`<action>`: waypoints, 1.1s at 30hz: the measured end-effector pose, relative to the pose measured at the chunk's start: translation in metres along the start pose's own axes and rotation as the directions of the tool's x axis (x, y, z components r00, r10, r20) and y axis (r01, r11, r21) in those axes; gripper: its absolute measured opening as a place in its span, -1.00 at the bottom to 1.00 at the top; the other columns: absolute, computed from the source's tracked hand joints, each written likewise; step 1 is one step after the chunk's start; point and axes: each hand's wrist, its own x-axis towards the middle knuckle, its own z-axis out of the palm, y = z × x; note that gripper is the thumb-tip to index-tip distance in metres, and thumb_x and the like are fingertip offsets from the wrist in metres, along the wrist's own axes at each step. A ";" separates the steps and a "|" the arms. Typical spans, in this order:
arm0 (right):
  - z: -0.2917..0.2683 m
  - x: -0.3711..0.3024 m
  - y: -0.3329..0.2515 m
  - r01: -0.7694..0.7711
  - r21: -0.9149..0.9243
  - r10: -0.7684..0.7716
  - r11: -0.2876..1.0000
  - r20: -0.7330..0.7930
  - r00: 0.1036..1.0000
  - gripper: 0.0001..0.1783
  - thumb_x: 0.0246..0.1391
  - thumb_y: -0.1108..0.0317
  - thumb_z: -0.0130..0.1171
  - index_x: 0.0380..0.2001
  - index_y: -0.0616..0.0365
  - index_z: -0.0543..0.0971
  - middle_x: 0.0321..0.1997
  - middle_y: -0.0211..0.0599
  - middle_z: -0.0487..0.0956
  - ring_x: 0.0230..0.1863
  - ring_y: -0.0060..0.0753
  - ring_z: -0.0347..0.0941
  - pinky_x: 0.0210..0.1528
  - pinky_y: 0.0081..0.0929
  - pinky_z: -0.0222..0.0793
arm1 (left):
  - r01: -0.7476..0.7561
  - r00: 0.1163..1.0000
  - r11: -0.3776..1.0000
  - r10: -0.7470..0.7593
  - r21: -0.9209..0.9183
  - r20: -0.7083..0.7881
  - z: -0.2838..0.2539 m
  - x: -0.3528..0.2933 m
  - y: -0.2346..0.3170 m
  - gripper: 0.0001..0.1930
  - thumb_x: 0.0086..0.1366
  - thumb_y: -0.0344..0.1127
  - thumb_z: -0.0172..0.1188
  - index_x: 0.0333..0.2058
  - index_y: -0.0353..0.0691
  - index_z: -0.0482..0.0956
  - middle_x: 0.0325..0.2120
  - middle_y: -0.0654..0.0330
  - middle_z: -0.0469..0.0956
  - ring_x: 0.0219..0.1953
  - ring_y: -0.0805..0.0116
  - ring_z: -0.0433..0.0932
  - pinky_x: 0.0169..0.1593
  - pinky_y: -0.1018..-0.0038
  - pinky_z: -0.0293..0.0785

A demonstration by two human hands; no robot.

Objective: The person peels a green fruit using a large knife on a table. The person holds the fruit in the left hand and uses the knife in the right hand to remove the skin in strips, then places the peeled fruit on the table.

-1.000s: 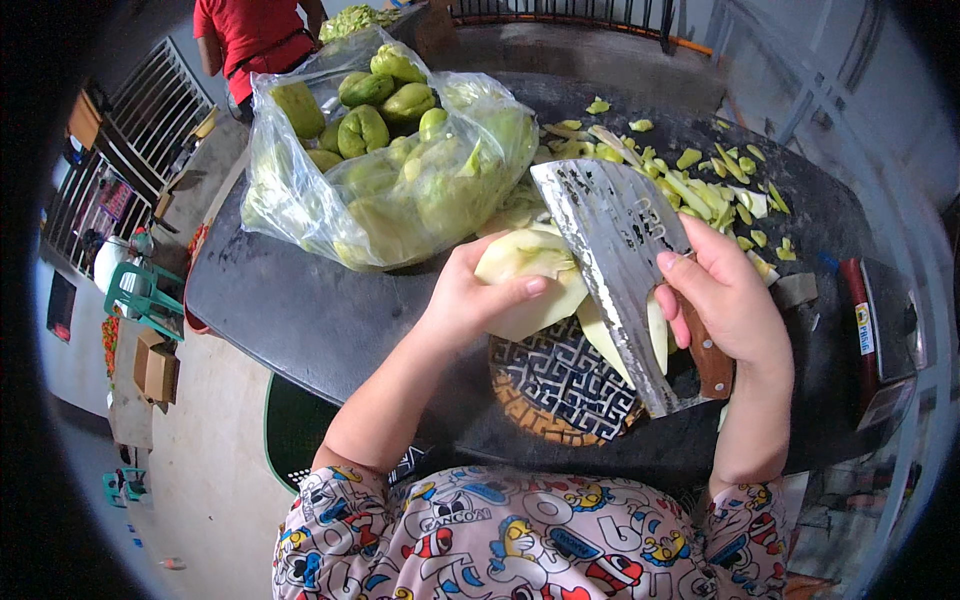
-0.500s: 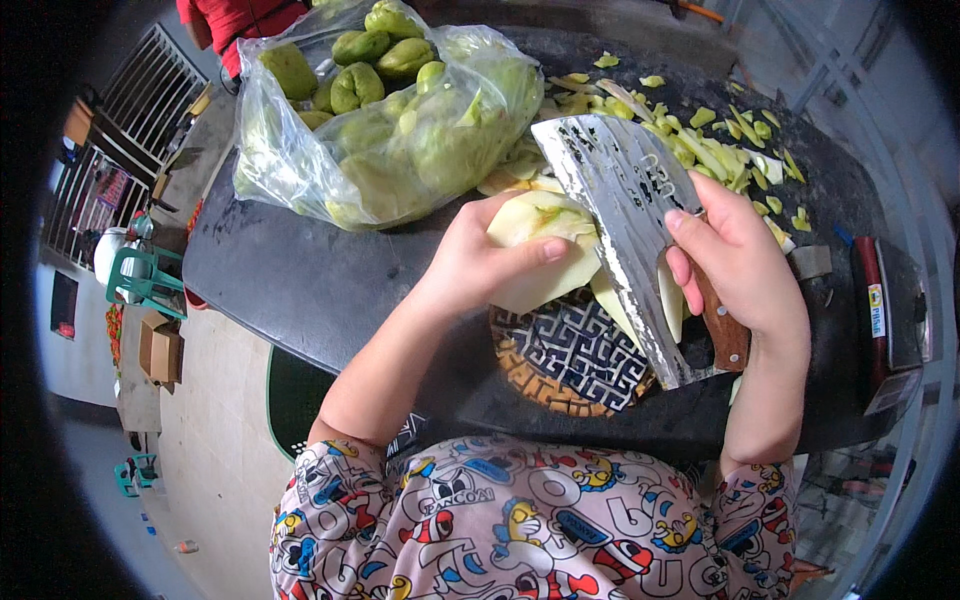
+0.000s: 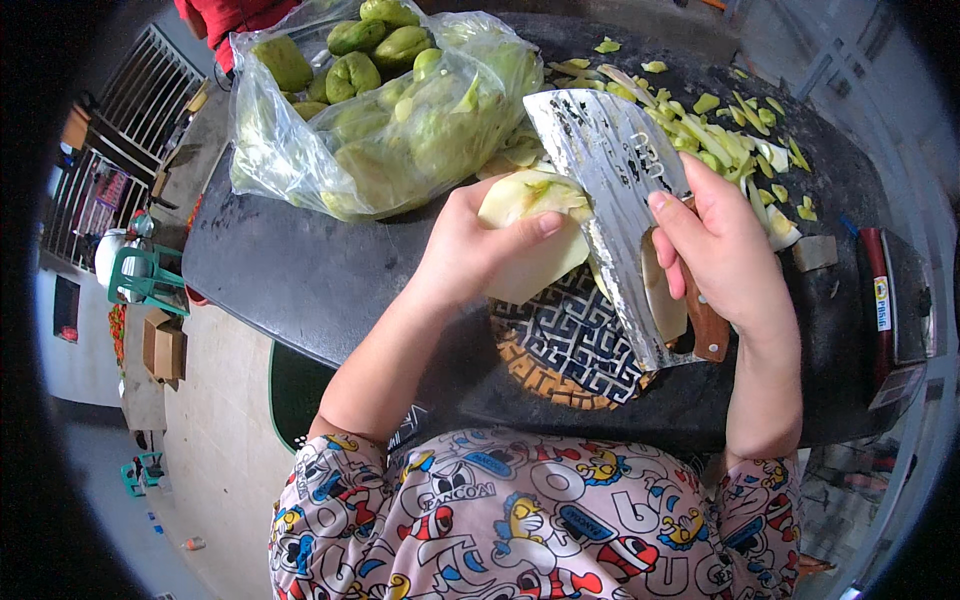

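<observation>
My left hand [image 3: 465, 245] is closed round a pale, peeled chayote [image 3: 535, 262], its thumb lying across the top. In my right hand [image 3: 725, 240] is a broad cleaver [image 3: 600, 170], held by its wooden handle with the thumb on the scuffed metal blade. The blade is tilted, and its left edge is right beside the chayote's right side; whether it touches is hard to tell. Pale flesh also shows behind the blade near the handle. Below both hands lies a round, maze-patterned mat [image 3: 580, 350]. Fingers under the chayote are hidden.
A clear plastic bag [image 3: 400, 170] of green chayotes stands at the far left of the dark table [image 3: 270, 255]. Peelings [image 3: 720, 145] lie at the far right, near a grey block [image 3: 815, 253]. A red-handled object [image 3: 876, 290] sits at the right edge. Red clothing [image 3: 235, 18] shows beyond the bag.
Both hands have shifted slightly up and left with the chayote and cleaver. A pale slice that hung below the blade's left edge now shows less. Both grips are kept.
</observation>
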 end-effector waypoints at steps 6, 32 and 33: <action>0.006 0.002 0.003 0.024 0.059 -0.023 0.998 -0.015 1.000 -0.83 0.24 0.41 -0.10 -0.17 0.22 0.41 -0.66 -0.50 0.34 -0.76 -0.72 0.21 -0.70 -0.71 0.17 | -0.029 0.999 0.999 0.029 -0.037 -0.015 -0.002 0.003 -0.008 -0.61 0.11 -0.23 0.33 -0.18 -0.39 0.54 -0.35 0.16 0.61 -0.35 0.48 0.58 -0.23 0.54 0.50; 0.039 0.009 0.022 0.109 0.242 -0.073 0.964 -0.155 0.985 -0.80 0.27 0.39 -0.15 -0.10 0.18 0.39 -0.65 -0.50 0.33 -0.75 -0.72 0.19 -0.70 -0.74 0.18 | -0.078 0.977 0.969 0.027 -0.234 -0.213 0.011 0.000 -0.016 -0.66 0.18 -0.24 0.23 -0.16 -0.37 0.52 -0.33 0.20 0.59 -0.32 0.50 0.54 -0.21 0.56 0.46; 0.042 0.010 0.024 0.116 0.262 -0.071 0.958 -0.173 0.982 -0.80 0.27 0.40 -0.15 -0.11 0.19 0.39 -0.65 -0.51 0.32 -0.75 -0.73 0.19 -0.70 -0.74 0.17 | -0.092 0.971 0.963 0.030 -0.254 -0.237 0.013 0.000 -0.020 -0.66 0.18 -0.24 0.23 -0.16 -0.37 0.52 -0.33 0.20 0.60 -0.33 0.50 0.54 -0.21 0.56 0.46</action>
